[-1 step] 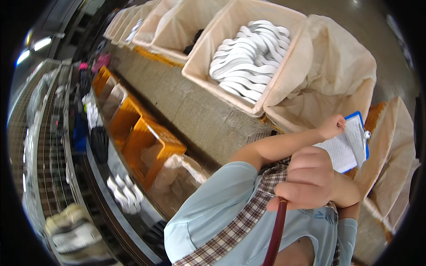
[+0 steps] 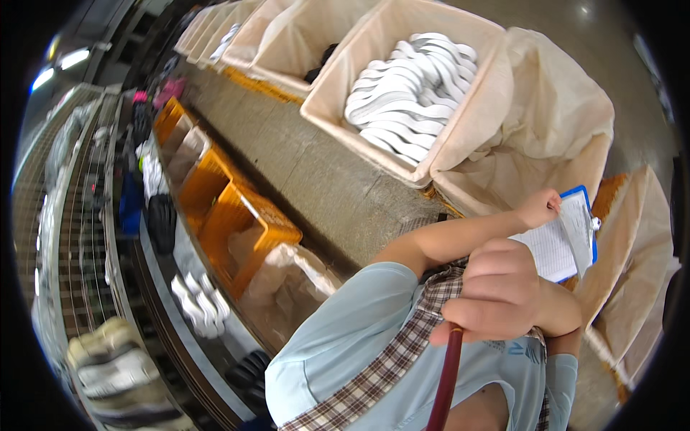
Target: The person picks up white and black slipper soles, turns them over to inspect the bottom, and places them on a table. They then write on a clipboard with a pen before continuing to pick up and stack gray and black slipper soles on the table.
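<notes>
My left arm reaches to the right, and my left hand (image 2: 539, 209) is curled at the edge of a blue clipboard (image 2: 583, 192). Its fingertips meet the corner of the sheets, and what they pinch cannot be made out. The lined paper (image 2: 552, 253) on the clipboard has a top sheet curling up beside the metal clip. Close to the camera, my right hand (image 2: 496, 287) is a fist around a dark red cord (image 2: 445, 381), which runs down from under the thumb. My right fist and forearm hide part of the clipboard's lower left.
A cloth-lined bin (image 2: 334, 118) holds several white wavy shoe soles (image 2: 410, 93); another lined bin (image 2: 532, 136) stands beside it. Orange crates (image 2: 266, 223) line the left of the aisle. Farther left, a rack ledge carries white soles (image 2: 201, 305) and black ones (image 2: 162, 223).
The view has shifted slightly, so the bins sit a little farther right and the rack a little farther left. Both hands keep nearly the same pose.
</notes>
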Demonstrator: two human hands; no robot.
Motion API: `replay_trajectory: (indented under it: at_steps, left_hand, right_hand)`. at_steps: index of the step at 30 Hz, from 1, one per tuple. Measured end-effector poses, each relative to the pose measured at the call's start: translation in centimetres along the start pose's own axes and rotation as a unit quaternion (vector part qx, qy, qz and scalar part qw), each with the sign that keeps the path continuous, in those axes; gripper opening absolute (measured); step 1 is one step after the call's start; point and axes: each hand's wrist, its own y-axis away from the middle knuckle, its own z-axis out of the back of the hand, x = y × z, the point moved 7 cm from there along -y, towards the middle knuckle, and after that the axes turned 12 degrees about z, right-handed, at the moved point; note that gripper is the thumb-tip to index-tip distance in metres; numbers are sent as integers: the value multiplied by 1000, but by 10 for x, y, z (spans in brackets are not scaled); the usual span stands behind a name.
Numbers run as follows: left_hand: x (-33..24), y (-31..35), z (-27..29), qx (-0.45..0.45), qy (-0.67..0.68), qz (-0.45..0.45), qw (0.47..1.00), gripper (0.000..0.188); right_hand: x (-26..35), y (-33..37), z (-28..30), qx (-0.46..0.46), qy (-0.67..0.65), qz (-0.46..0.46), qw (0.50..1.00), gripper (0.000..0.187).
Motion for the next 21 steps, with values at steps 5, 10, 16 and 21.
replay_trajectory:
  at_steps: [5,10,16,21]
  left_hand:
    - [4,9,2,-37,-25,21,999,23]
    - [3,12,-1,-34,-34,-19,999,22]
    - [8,10,3,-57,-55,-80,994,19]
    - [10,1,2,-106,-108,-118,981,20]
  right_hand:
    - [22,-11,-17,5,-92,53,994,26]
    - [38,-15,-22,-6,-129,103,986,28]
    - [50,-17,-26,1,-147,127,981,28]
    - [61,-22,-43,50,-158,160,973,28]
